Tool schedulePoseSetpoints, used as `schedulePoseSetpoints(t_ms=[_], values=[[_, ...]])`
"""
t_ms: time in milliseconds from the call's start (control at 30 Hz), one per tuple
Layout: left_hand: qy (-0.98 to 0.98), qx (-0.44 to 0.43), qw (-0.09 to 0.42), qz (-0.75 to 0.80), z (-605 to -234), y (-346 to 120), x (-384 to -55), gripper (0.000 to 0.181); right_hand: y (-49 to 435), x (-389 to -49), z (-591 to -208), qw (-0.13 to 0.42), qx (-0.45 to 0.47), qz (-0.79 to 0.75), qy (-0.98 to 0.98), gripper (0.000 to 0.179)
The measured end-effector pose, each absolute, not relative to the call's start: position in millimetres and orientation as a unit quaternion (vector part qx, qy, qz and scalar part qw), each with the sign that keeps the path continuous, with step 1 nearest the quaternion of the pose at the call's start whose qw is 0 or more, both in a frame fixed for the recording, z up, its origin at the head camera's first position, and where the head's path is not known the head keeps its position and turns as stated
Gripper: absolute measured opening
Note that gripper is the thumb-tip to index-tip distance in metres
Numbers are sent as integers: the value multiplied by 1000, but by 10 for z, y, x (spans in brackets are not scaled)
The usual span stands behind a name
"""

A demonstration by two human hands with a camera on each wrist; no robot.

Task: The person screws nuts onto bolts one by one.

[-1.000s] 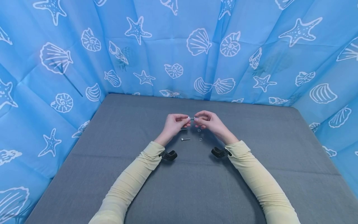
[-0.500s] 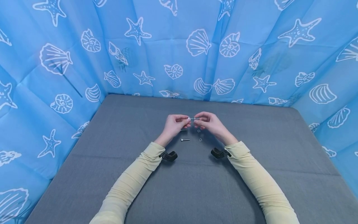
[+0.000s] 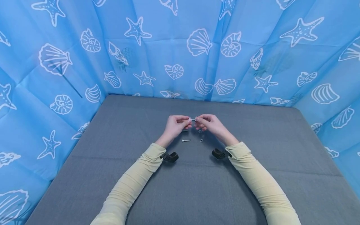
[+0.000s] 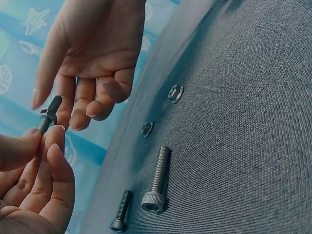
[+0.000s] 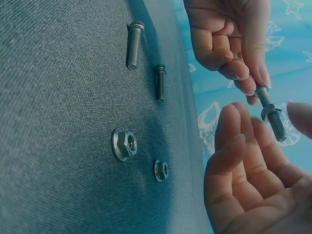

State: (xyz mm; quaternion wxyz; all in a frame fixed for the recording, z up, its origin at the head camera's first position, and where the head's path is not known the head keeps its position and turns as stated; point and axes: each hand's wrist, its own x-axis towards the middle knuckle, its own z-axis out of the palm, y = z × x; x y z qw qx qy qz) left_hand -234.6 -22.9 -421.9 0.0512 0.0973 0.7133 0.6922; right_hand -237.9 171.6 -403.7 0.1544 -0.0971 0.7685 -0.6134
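Note:
My left hand (image 3: 175,127) pinches a socket-head bolt (image 5: 279,130) near its head, holding it above the table. A flange nut (image 5: 269,112) sits partway along the bolt's thread. My right hand (image 3: 211,125) is around the bolt's free end. In the right wrist view its thumb and fingers stand apart on either side of the nut, and a gap shows between them and it. On the cloth below lie two more bolts, the nearer bolt (image 4: 157,183) and the farther bolt (image 4: 121,210). Beside them are two flange nuts, one nut (image 5: 125,145) and another nut (image 5: 161,171).
The grey cloth-covered table (image 3: 194,187) spreads beneath both forearms. A blue curtain (image 3: 157,56) with white shells and starfish hangs along the back and sides. Black wrist mounts, a left mount (image 3: 170,156) and a right mount (image 3: 219,153), jut inward.
The right hand's thumb and fingers have shifted about the nut. Half a second ago the bolt's end showed past them; now they cover it in the head view. The left hand stays put.

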Motion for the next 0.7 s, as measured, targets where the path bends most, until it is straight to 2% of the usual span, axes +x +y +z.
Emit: schedulePoseSetpoints(t_ms=[267, 700], values=[[716, 93, 57, 689, -4212, -240, -2348, 27, 1727, -2379, -4056, 147, -115, -606, 773, 34], [713, 91, 56, 693, -4229, -233, -2352, 27, 1716, -2385, -4049, 148, -102, -614, 769, 38]])
